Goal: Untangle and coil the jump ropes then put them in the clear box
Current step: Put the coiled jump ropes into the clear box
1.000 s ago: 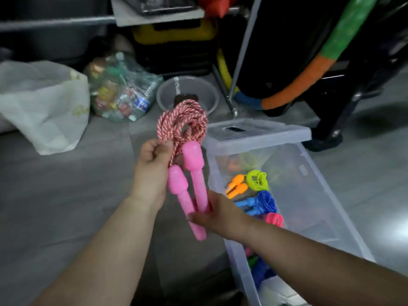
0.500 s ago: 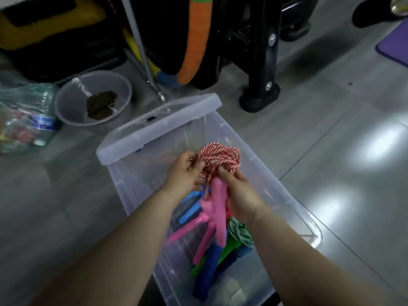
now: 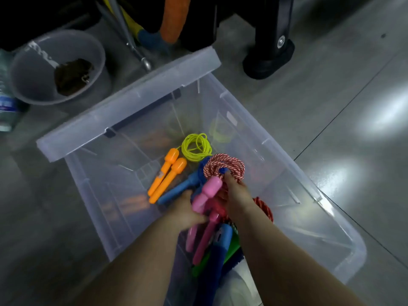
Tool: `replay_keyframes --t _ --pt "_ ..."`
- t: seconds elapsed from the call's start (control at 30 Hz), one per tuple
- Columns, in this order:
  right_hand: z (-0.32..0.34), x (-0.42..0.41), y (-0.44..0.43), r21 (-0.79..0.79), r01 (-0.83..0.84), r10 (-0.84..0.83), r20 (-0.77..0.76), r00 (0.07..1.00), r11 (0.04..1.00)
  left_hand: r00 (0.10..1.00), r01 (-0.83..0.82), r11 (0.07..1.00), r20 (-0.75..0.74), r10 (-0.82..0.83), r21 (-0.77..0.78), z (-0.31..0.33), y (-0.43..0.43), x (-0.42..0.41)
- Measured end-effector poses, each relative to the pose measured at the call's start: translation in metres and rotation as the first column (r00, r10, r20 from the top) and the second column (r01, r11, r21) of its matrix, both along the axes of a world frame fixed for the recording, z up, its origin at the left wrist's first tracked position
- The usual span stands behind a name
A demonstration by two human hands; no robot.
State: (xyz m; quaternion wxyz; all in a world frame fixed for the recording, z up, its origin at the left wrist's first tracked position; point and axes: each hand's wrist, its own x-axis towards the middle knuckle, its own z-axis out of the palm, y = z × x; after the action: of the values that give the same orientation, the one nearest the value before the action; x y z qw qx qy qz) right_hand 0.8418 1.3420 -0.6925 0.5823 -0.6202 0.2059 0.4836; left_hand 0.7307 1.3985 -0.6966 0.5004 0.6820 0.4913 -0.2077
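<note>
Both my hands are down inside the clear box. My right hand grips the coiled red-and-white jump rope just below its loops. My left hand, blurred, is closed around that rope's pink handles. Under them lie other coiled ropes: a yellow rope with orange handles, a blue-handled rope, and further pink, green and dark blue handles nearer to me. A red rope shows behind my right wrist.
The box's lid leans across its far edge. A grey plastic bowl with a brown lump stands at the far left, beside a water bottle. A black equipment foot and metal poles stand behind the box on the grey floor.
My hands carried the pink-handled rope from the air left of the box down into it, onto the other ropes. The camera tilted down and closer over the box.
</note>
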Motion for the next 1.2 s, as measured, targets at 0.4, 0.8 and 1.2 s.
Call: replay_keyframes --t 0.4,0.8,1.2 --pt "0.0 0.009 -0.002 -0.449 -0.356 0.525 0.341 0.78 0.82 0.938 0.305 0.923 -0.239 -0.249 0.235 0.001 0.005 -0.001" --pt "0.105 -0.012 0.022 -0.246 -0.324 0.406 0.576 0.709 0.914 0.934 -0.325 0.621 0.344 0.093 0.713 0.126 -0.01 -0.091" --pt "0.174 -0.07 0.121 0.261 -0.262 0.235 0.129 0.963 0.929 0.648 -0.697 0.713 0.365 0.669 -0.07 0.117 -0.013 -0.113"
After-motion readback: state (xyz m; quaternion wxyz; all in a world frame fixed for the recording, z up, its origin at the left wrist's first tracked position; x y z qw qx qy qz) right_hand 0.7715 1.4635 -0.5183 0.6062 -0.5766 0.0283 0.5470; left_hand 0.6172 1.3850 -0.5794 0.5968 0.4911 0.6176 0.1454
